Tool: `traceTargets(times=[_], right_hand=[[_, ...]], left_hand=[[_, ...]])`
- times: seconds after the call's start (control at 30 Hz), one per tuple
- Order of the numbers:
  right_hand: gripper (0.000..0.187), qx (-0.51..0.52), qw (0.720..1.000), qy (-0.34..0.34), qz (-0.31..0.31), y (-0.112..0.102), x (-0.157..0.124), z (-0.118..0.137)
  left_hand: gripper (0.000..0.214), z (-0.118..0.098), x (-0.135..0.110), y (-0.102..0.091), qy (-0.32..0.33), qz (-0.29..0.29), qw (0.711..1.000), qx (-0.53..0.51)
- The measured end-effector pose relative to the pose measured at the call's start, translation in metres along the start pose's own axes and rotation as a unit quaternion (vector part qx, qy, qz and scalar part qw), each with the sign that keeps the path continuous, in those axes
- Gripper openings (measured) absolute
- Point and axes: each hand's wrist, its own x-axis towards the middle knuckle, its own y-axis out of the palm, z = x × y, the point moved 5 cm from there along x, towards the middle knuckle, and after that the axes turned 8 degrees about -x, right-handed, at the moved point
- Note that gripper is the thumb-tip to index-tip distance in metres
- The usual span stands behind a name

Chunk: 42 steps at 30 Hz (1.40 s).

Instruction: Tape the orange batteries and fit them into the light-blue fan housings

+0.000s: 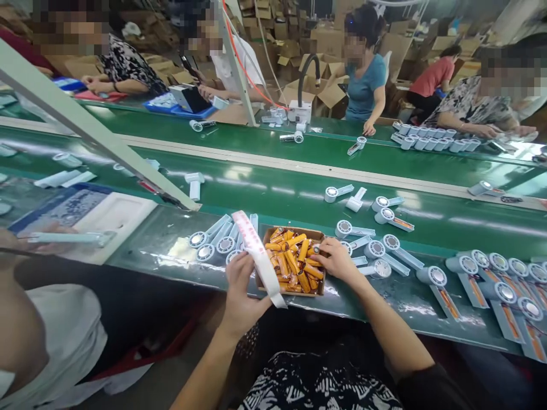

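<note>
My left hand [243, 290] is closed on a long white paper strip [261, 265] with red print, which stands up and curves across the left side of a cardboard box [290, 294]. Orange wrapped batteries [293, 259] fill the box in a loose heap. At the box's right edge, my right hand [339, 261] has its fingers curled, with a battery [316, 249] at the fingertips; part of it is hidden. Left of the box lie several pale blue fan housings [225, 244] with handles, partly behind the strip.
More fan housings [376, 249] lie right of the box, and several at the far right [504, 291] hold orange parts. A green conveyor belt [256, 188] runs beyond. A slanted metal post [106, 136] crosses at left. Co-workers sit opposite and at my left.
</note>
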Motion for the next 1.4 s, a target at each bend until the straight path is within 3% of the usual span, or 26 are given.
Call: traceTargets(times=[0.1,0.2,0.33,0.4,0.47,0.53,0.57,0.63,0.73,0.8,0.87,0.97,1.07,1.2,1.27,1.3,1.4], right_hand=[[0.02,0.124,0.986,0.015,-0.107,-0.007,-0.014,-0.005],[0.023,0.22,0.961,0.029,-0.164,-0.013,-0.015,0.004],[0.027,0.248,0.963,0.021,-0.107,-0.017,0.006,0.025],[0.031,0.304,0.949,0.028,-0.08,-0.021,0.013,0.032],[0.037,0.433,0.894,0.038,-0.109,-0.03,0.014,0.035],[0.04,0.562,0.815,0.052,-0.13,-0.039,0.011,0.038],[0.042,0.591,0.795,0.058,-0.124,-0.043,0.009,0.041],[0.048,0.576,0.81,0.065,-0.088,-0.05,0.003,0.05],[0.041,0.461,0.886,0.028,-0.048,-0.069,-0.01,0.063],[0.029,0.367,0.928,-0.025,-0.062,-0.084,-0.018,0.07],[0.022,0.282,0.952,-0.049,-0.104,-0.094,-0.027,0.073],[0.027,0.264,0.955,-0.002,-0.136,-0.089,-0.038,0.07],[0.034,0.3,0.947,0.051,-0.103,-0.072,-0.044,0.067],[0.022,0.31,0.946,0.08,-0.059,-0.065,-0.041,0.062],[0.022,0.387,0.915,0.092,-0.064,-0.063,-0.036,0.059],[0.026,0.44,0.887,0.106,-0.091,-0.06,-0.035,0.057],[0.041,0.576,0.76,0.169,-0.25,-0.038,-0.04,0.051]], left_hand=[[0.074,-0.005,0.002,0.006,0.056,0.044,0.997,0.023],[0.074,-0.008,0.004,0.012,0.08,0.062,0.994,0.043],[0.076,-0.005,0.008,0.015,0.09,0.064,0.992,0.064],[0.078,-0.004,0.008,0.014,0.091,0.066,0.991,0.077],[0.079,-0.005,0.007,0.012,0.094,0.061,0.989,0.099],[0.078,-0.007,0.005,0.01,0.099,0.051,0.986,0.124],[0.078,-0.008,0.005,0.009,0.103,0.047,0.984,0.136],[0.077,-0.012,0.005,0.009,0.109,0.044,0.98,0.159],[0.077,-0.017,0.005,0.01,0.119,0.044,0.974,0.187],[0.079,-0.019,0.006,0.011,0.122,0.045,0.972,0.195],[0.082,-0.021,0.007,0.011,0.123,0.044,0.971,0.198],[0.082,-0.024,0.008,0.012,0.126,0.036,0.971,0.201],[0.077,-0.028,0.008,0.016,0.132,0.029,0.972,0.191],[0.072,-0.031,0.006,0.026,0.123,0.024,0.972,0.201],[0.07,-0.034,0.005,0.036,0.117,0.018,0.966,0.231],[0.071,-0.037,0.004,0.041,0.118,0.006,0.963,0.242],[0.086,-0.05,0.002,0.06,0.107,-0.038,0.964,0.242]])
